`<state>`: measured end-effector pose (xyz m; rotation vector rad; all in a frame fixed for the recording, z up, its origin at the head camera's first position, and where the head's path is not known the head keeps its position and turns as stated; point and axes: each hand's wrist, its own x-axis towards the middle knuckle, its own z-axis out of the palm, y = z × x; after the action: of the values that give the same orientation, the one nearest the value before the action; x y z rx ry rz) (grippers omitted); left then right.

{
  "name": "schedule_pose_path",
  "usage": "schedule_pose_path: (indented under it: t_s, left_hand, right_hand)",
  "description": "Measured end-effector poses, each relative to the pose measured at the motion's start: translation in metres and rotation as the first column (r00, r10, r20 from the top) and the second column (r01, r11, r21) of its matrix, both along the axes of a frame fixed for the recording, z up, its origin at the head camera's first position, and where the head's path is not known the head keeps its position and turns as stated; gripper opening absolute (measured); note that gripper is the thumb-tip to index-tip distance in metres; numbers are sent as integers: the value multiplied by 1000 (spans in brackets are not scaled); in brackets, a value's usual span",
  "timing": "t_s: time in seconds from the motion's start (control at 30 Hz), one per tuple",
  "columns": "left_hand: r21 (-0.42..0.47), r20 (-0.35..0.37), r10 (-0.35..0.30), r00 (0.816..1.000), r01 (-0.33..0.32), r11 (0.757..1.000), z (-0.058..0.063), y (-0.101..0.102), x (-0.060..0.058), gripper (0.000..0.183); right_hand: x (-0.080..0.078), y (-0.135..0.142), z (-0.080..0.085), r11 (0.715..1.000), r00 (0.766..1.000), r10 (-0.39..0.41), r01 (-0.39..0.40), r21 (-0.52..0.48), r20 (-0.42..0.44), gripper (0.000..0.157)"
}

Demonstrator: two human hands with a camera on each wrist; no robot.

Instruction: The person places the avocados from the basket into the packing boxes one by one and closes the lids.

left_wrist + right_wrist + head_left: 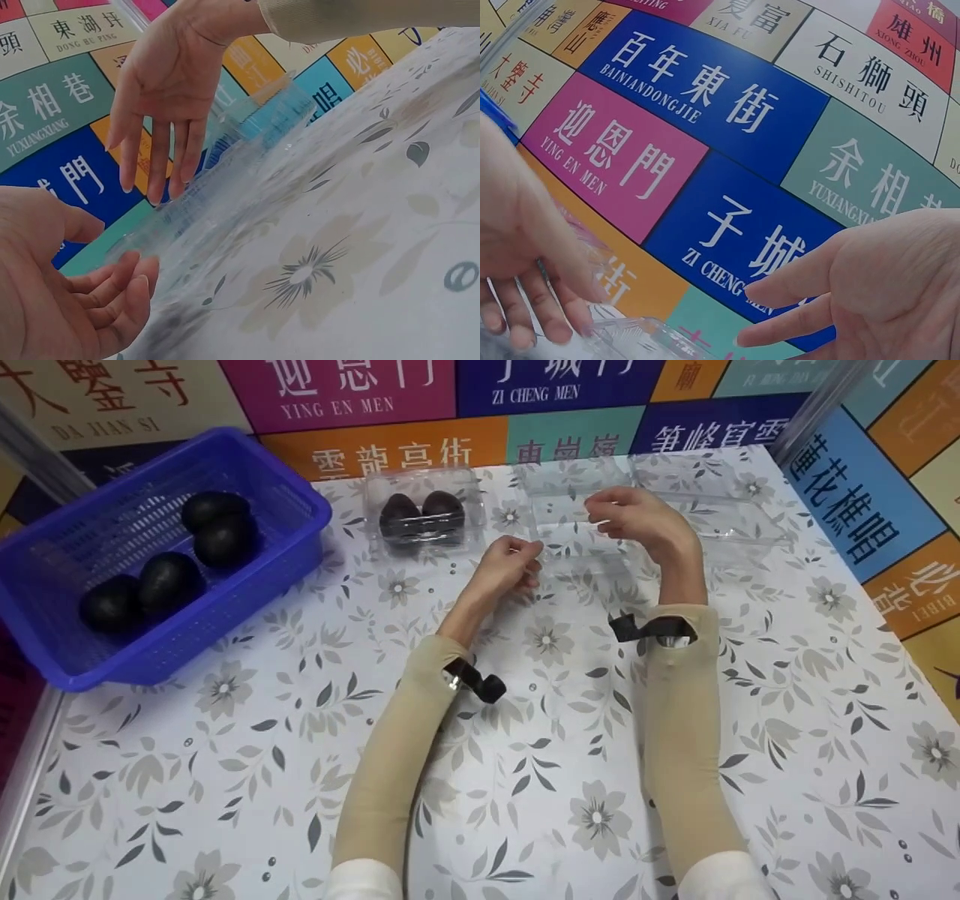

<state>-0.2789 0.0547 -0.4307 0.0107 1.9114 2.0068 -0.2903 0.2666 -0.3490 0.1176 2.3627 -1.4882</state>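
Note:
My left hand [510, 566] is at the near left corner of a clear plastic box [555, 559], fingers loosely curled and thumb apart from them in the left wrist view. Above the box's right part hovers my right hand [637, 517], its fingers extended and nothing in them. Both hands face each other across the box, whose thin transparent walls [652, 337] show only faintly in the right wrist view. To the left stands a lidded clear box [472, 529] holding two dark egg-shaped things [401, 516].
A blue plastic basket [247, 607] at the left holds several black egg-shaped things [171, 583]. More clear plastic packaging [735, 521] lies at the back right. A flowered cloth [525, 750] covers the table, and a colourful panel with writing [360, 397] rises behind it.

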Motion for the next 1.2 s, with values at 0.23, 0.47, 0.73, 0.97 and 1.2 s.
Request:
schedule_pose_path:
  t_s: [0.23, 0.47, 0.73, 0.97, 1.2]
  left_hand:
    - [43, 8, 53, 999, -53, 998, -3, 7, -6, 15]
    - [-22, 5, 6, 1000, -6, 1000, 0, 4, -8, 10]
    - [12, 44, -19, 999, 19, 1000, 1, -6, -6, 13]
    - [38, 55, -23, 998, 20, 999, 1, -15, -3, 5]
    - [38, 45, -49, 998, 47, 998, 1, -24, 0, 8]
  right_hand:
    - [2, 4, 1, 1000, 1000, -3, 3, 25, -13, 53]
    - [2, 10, 1, 988, 999, -48, 51, 148, -26, 57]
    - [0, 18, -1, 978, 990, -138, 140, 156, -30, 61]
    - [-4, 23, -11, 976, 989, -141, 146, 164, -46, 64]
    - [-10, 26, -24, 971, 983, -176, 183, 156, -54, 54]
